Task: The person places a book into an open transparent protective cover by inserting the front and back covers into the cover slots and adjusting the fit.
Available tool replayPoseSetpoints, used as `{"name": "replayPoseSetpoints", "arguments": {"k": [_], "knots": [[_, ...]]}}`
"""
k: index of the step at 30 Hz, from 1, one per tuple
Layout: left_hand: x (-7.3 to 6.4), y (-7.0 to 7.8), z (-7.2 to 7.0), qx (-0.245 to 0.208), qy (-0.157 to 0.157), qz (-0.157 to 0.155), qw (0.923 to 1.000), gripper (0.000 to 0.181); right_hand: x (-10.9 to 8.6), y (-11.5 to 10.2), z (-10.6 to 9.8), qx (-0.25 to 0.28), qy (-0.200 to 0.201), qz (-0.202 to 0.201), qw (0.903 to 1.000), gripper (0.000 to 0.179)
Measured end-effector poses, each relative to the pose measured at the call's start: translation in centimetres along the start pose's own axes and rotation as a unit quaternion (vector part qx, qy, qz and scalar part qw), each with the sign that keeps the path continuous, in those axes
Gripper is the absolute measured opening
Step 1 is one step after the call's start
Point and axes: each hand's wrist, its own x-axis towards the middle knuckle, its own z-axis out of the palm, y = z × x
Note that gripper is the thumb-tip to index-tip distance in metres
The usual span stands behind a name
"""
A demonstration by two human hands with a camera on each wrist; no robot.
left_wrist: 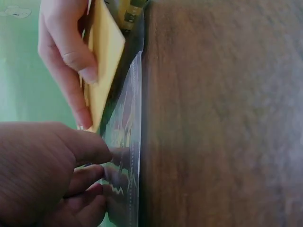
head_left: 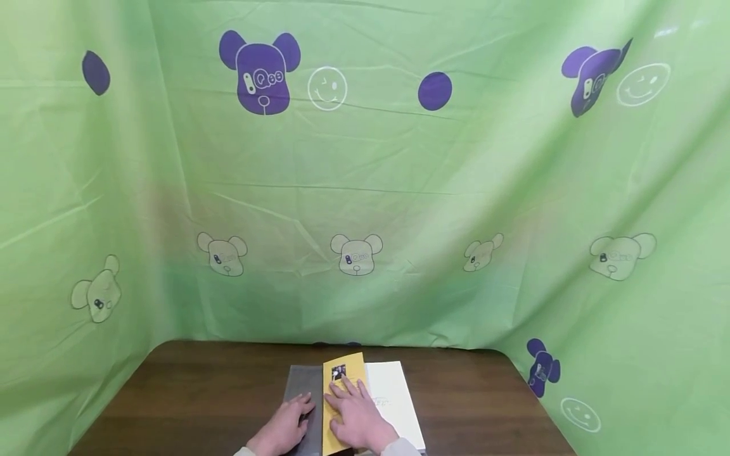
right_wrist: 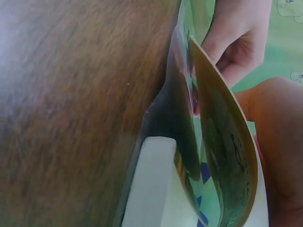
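Note:
A thick book lies open on the table, its white page block (head_left: 395, 396) on the right. A yellow cover flap (head_left: 344, 415) with a small dark photo stands partly lifted along the book's left side. My right hand (head_left: 356, 415) rests on the flap with spread fingers. A clear plastic book cover (head_left: 305, 380) lies flat to the left of the flap. My left hand (head_left: 283, 425) touches this plastic with loosely bent fingers. In the right wrist view the flap (right_wrist: 227, 137) bows away from the white pages (right_wrist: 149, 184).
The brown wooden table (head_left: 217, 392) extends on both sides of the book. Green fabric (head_left: 353, 158) with bear and smiley prints hangs behind and along both sides of the table.

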Motion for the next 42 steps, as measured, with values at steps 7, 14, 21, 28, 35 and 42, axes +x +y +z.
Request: {"name": "replayPoseSetpoints", "arguments": {"k": [7,14,21,28,35,42], "knots": [[-0.1,-0.1,-0.1,-0.016,0.009,0.006,0.9998,0.038,0.1,0.2,0.1,-0.01,-0.003,0.005,0.9999,0.052],[0.3,-0.1,-0.2,-0.032,-0.036,-0.031,0.9984,0.041,0.1,0.3,0.4,-0.016,-0.014,0.017,0.9996,0.051],[0.4,0.1,-0.2,-0.04,-0.04,-0.03,0.9979,0.042,0.0,0.4,0.0,-0.021,-0.016,0.018,0.9995,0.05],[-0.1,0.2,-0.6,-0.024,-0.017,-0.011,0.9995,0.041,0.5,-0.1,-0.2,-0.027,-0.034,0.023,0.9988,0.05],[-0.2,0.1,-0.6,-0.019,-0.013,-0.006,0.9997,0.042,0.8,-0.5,-0.5,-0.037,-0.061,0.032,0.9969,0.051],[-0.1,0.1,-0.8,-0.026,-0.012,-0.007,0.9996,0.042,1.3,-0.4,-0.5,-0.047,-0.075,0.034,0.9955,0.052]]}}
